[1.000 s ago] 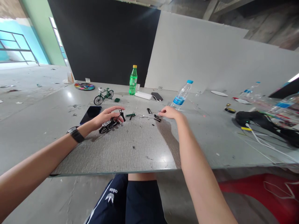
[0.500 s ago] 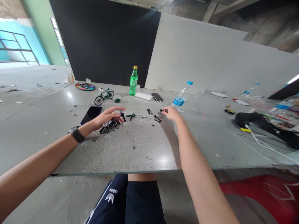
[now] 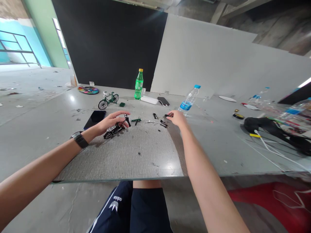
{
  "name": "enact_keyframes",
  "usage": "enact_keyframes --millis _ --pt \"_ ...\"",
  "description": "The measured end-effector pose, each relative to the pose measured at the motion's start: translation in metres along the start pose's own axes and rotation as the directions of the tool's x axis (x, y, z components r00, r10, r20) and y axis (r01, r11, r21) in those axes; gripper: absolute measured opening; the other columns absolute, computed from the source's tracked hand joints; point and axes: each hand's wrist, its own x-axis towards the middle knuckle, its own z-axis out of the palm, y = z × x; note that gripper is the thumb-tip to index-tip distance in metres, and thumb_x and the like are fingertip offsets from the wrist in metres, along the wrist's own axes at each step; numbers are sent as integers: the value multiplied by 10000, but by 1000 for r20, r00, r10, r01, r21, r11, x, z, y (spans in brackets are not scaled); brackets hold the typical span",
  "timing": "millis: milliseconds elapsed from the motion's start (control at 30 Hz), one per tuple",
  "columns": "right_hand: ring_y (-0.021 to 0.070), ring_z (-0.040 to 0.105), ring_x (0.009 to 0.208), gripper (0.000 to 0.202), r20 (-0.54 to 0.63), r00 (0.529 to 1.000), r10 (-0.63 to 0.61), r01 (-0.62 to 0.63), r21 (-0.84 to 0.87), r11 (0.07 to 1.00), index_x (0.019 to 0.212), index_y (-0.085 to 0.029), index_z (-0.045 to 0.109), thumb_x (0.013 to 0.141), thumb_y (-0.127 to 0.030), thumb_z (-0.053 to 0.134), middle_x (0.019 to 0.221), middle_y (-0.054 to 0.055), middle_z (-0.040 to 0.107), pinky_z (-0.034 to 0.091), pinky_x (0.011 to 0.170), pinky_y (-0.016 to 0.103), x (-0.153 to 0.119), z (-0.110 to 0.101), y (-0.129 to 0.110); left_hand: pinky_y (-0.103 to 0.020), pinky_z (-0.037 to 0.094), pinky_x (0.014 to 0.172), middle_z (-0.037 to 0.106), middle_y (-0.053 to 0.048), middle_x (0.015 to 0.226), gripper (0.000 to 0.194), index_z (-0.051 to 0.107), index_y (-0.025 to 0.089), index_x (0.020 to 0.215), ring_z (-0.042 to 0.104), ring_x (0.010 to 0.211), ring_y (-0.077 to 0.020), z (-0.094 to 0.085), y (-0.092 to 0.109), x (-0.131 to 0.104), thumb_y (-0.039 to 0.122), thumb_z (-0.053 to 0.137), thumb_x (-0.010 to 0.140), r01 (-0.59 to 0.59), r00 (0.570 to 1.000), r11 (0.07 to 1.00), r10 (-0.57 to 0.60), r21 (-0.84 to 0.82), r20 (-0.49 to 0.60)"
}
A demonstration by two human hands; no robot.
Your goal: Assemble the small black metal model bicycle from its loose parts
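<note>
My left hand (image 3: pixel 111 121) is closed on a small black model bicycle (image 3: pixel 114 131), its fingers around the front end by the handlebar. My right hand (image 3: pixel 177 118) pinches a small dark part (image 3: pixel 168 115) just above or on the table, in front of the blue-capped water bottle (image 3: pixel 189 99). Between the hands lie a green piece (image 3: pixel 136 120), a dark strip (image 3: pixel 155 116), clear bits and several small black pieces (image 3: pixel 163 123). Farther back stands a green model bicycle (image 3: pixel 108 100), with a small green block (image 3: pixel 122 104) beside it.
A phone (image 3: pixel 94 119) lies by my left wrist. At the back are a colourful round palette (image 3: pixel 88 90), a green bottle (image 3: pixel 139 84), a white power bank (image 3: pixel 149 100) and a dark phone (image 3: pixel 163 101). A black curved object (image 3: pixel 272 129) with cables is on the right.
My right hand has shifted slightly left with the small dark part, which now lies at a different angle. My left hand and the black bicycle have hardly moved.
</note>
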Motion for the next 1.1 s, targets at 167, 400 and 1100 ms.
enact_keyframes --millis 167,400,1100 --pt "212 690 926 206 -8 999 -39 39 3 999 1078 -226 750 886 -281 704 1061 71 768 491 804 309 -1 2 -4 -369 477 765 769 -113 917 506 531 187 1393 693 862 -234 3 3 0 392 584 934 10 1000 1000 -10 -9 -10" --pt "234 683 995 309 13 1000 -6 6 4 1000 1140 -215 717 851 -322 749 1128 82 749 482 817 316 1 4 -1 -366 475 767 768 -111 909 531 527 172 1388 687 855 -227 4 5 0 404 600 917 31 999 999 -31 -23 -19" --pt "207 681 767 325 381 924 -18 47 -67 997 1016 -214 783 848 -477 692 989 76 778 463 653 277 3 -31 -5 -382 469 791 767 -106 911 516 530 172 1378 700 892 -247 6 7 -1 392 597 916 28 999 1000 -29 -7 -24"
